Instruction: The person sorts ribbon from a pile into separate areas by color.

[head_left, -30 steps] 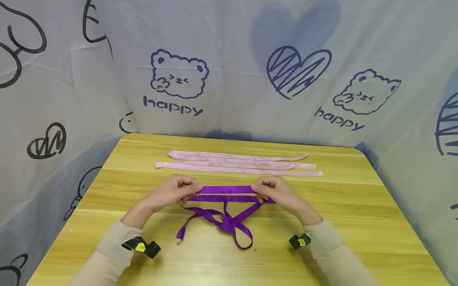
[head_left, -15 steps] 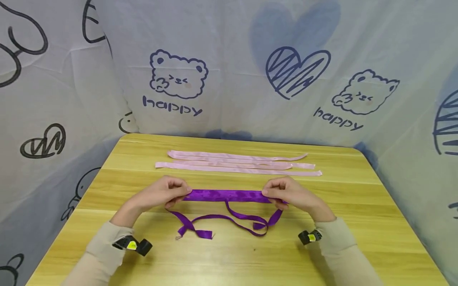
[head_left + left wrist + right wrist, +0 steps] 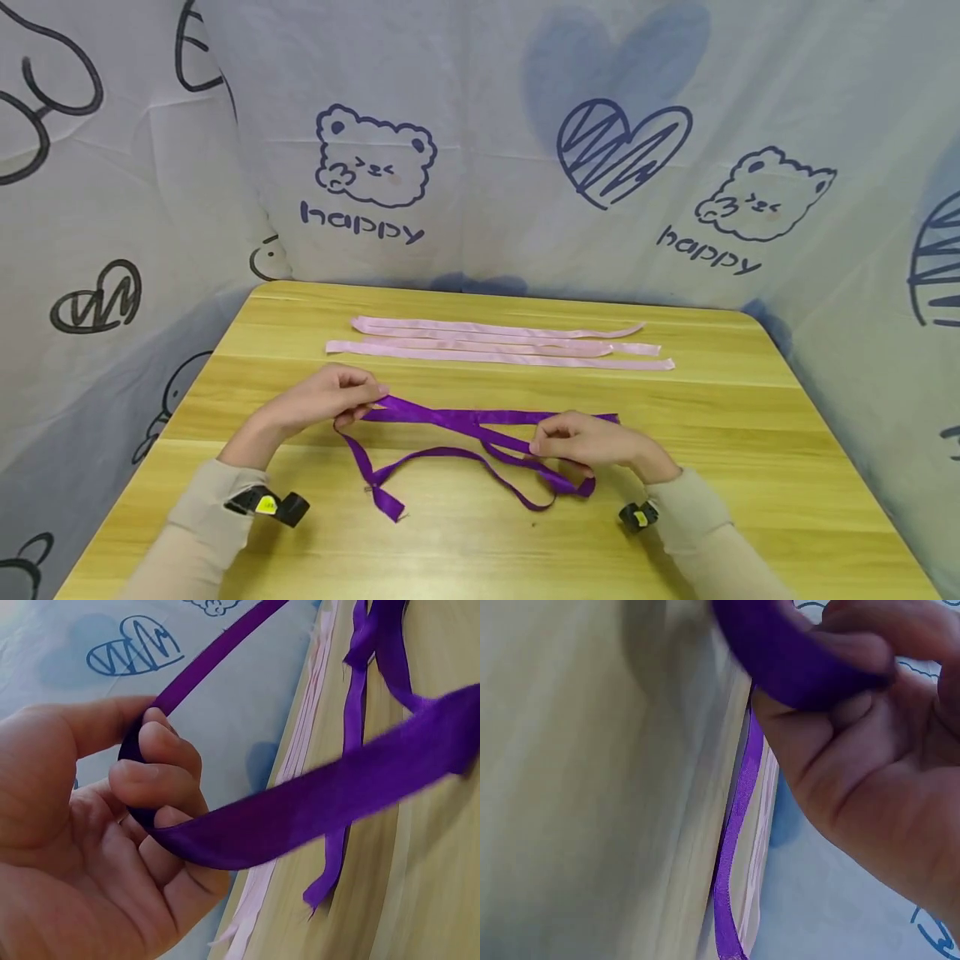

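Note:
A purple ribbon (image 3: 457, 421) is stretched between both hands, slanting down toward the right in the head view. My left hand (image 3: 322, 398) pinches it between thumb and fingers, and in the left wrist view the ribbon (image 3: 292, 817) curves round those fingers. Lower and closer to the body, my right hand (image 3: 585, 442) pinches the other end of the stretch; its ribbon (image 3: 795, 667) bends over the fingers in the right wrist view. Behind the held stretch lies a straight purple strip (image 3: 517, 417), partly behind the right hand. Loose purple lengths (image 3: 442, 452) trail in front, curling across the table.
Several pale pink ribbons (image 3: 495, 358) lie side by side across the far part of the wooden table (image 3: 712, 400). A white printed cloth (image 3: 480, 217) hangs behind the table. Black cameras sit on both wrists.
The right hand has come forward and a little left, the left hand slightly left. The held ribbon, level before, now slants and crosses the straight strip, which now lies apart behind the right hand.

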Motion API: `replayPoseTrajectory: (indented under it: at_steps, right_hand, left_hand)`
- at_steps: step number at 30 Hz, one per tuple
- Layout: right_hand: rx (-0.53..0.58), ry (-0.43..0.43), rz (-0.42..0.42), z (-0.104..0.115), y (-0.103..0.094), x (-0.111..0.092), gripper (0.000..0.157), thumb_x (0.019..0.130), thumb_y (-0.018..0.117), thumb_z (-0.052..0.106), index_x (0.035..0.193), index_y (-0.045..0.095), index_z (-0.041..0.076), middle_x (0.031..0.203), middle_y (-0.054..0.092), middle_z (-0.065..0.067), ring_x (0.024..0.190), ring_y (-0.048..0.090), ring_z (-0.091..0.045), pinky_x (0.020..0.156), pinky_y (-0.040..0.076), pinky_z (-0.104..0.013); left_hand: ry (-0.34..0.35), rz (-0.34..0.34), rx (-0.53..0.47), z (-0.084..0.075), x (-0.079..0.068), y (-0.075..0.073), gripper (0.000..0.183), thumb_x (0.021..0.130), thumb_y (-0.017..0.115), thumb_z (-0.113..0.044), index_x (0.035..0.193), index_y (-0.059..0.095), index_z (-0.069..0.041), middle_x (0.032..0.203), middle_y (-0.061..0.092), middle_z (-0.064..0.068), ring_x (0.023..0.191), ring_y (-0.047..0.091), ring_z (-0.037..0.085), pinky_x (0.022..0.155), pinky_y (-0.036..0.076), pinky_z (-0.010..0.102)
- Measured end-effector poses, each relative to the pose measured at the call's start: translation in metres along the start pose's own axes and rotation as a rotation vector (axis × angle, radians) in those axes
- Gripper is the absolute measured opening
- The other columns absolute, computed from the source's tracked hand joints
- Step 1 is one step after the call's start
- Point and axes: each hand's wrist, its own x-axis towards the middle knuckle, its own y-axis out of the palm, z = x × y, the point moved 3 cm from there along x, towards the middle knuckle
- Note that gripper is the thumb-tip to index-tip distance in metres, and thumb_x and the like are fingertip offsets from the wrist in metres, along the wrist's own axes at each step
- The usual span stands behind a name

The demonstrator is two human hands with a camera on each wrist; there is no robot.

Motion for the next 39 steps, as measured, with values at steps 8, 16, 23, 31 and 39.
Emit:
replayPoseTrajectory:
  at_steps: [8,16,23,31,39]
  right_hand:
    - [-0.001,0.035,0.136,-0.003,-0.005,-0.013,0.035,0.111,0.052,0.022,0.104,0.064,-0.01,0.087,0.078,-0.023,0.041,0.027,-0.001,0.043,0.027,-0.02]
    - [-0.056,0.002,-0.046,-0.006,-0.037,-0.041,0.037,0.112,0.053,0.024,0.104,0.065,-0.01,0.08,0.068,-0.029,0.045,0.034,-0.005,0.042,0.032,-0.026]
    - [0.004,-0.032,-0.123,-0.017,-0.061,-0.064,0.038,0.112,0.051,0.018,0.106,0.059,-0.019,0.068,0.057,-0.008,0.048,0.035,-0.006,0.043,0.027,-0.042]
    - [-0.038,0.013,-0.267,-0.03,-0.076,-0.078,0.038,0.11,0.056,0.021,0.103,0.061,-0.016,0.069,0.056,0.002,0.053,0.043,-0.016,0.049,0.041,-0.036]
    - [-0.041,0.091,-0.359,-0.04,-0.082,-0.087,0.038,0.109,0.059,0.024,0.102,0.061,-0.013,0.069,0.052,0.001,0.058,0.045,-0.009,0.053,0.041,-0.035]
  left_hand:
    - [-0.003,0.03,0.021,0.007,-0.005,-0.012,0.043,0.109,0.058,-0.031,0.081,0.053,0.001,0.067,0.051,-0.003,0.054,0.043,0.009,0.053,0.042,0.031]
    - [-0.033,0.015,0.05,0.017,-0.011,-0.024,0.045,0.109,0.059,-0.033,0.082,0.051,0.002,0.068,0.049,-0.003,0.055,0.042,0.008,0.052,0.038,0.027]
    - [-0.039,0.011,0.068,0.023,-0.016,-0.031,0.044,0.109,0.058,-0.032,0.084,0.052,0.003,0.069,0.049,-0.001,0.058,0.044,0.009,0.054,0.039,0.025]
    - [-0.03,0.024,0.085,0.032,-0.021,-0.038,0.035,0.109,0.059,-0.024,0.107,0.062,0.011,0.073,0.05,-0.001,0.062,0.048,0.009,0.057,0.044,0.024]
    - [-0.065,-0.001,0.127,0.039,-0.024,-0.044,0.03,0.107,0.061,-0.022,0.111,0.068,0.007,0.072,0.051,0.0,0.06,0.049,0.01,0.056,0.043,0.025]
